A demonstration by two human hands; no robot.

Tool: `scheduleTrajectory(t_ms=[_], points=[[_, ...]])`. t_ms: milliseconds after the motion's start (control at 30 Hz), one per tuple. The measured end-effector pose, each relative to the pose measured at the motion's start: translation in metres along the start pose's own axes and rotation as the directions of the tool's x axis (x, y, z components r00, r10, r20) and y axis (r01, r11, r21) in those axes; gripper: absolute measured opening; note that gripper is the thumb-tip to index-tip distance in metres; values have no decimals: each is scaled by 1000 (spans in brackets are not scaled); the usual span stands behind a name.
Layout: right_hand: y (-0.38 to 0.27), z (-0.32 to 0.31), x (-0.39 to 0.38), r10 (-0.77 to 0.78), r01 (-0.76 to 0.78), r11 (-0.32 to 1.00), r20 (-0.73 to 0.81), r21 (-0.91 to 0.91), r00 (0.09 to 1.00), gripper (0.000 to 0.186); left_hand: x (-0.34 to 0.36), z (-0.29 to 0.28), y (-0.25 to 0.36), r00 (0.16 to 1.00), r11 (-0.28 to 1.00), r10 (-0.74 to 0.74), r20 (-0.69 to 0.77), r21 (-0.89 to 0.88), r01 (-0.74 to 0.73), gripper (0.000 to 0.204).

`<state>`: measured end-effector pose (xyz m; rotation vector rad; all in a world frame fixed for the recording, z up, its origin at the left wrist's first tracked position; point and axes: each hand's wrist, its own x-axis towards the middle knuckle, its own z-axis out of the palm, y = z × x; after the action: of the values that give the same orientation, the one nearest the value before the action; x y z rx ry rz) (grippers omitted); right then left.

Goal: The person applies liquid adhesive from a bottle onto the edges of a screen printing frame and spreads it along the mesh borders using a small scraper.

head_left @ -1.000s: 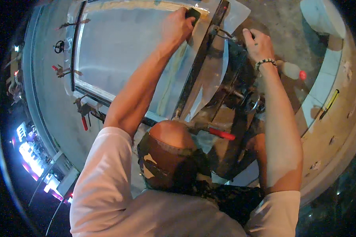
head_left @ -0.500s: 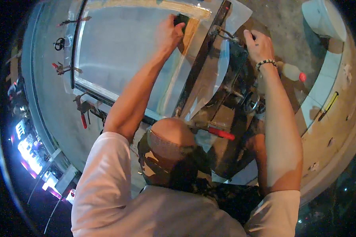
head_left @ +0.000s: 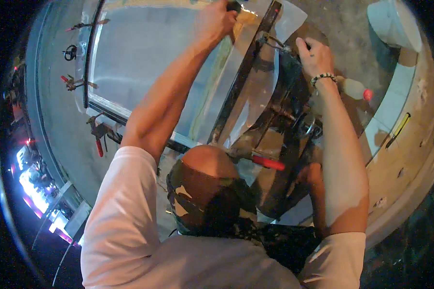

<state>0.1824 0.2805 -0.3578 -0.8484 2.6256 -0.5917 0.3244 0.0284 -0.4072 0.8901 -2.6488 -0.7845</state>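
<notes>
Head view: where is the dark block (head_left: 234, 6)?

"Far corner of pale sheet (head_left: 144, 58), pinched by left hand (head_left: 217, 21). Probably light, stiff; grip its sides."

"Right hand (head_left: 317, 57)?"

"Half curled; contents, I cannot tell."

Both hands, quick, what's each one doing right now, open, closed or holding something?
Left hand: closed on a small dark block.
Right hand: loosely curled; whether it holds anything can't be told.
</notes>
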Motion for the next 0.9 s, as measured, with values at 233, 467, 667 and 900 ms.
scheduleTrajectory(t_ms=[233,467,667,900], points=[[4,0,-3,3,-4,999,25,51,1000,51,16,-2,3,990,991,134,-55,-10,-134,35],[6,3,-2,-38,37,998,20,54,999,52,-11,-6,13,996,990,84,5,115,-84,36],[6,0,-7,-1,0,999,20,37,1000,51,-48,9,3,998,998,56,-35,-17,-57,29],[9,-4,-2,7,-7,1000,3,9,1000,53,-59,-13,-10,1000,999,-2,10,38,1,30]])
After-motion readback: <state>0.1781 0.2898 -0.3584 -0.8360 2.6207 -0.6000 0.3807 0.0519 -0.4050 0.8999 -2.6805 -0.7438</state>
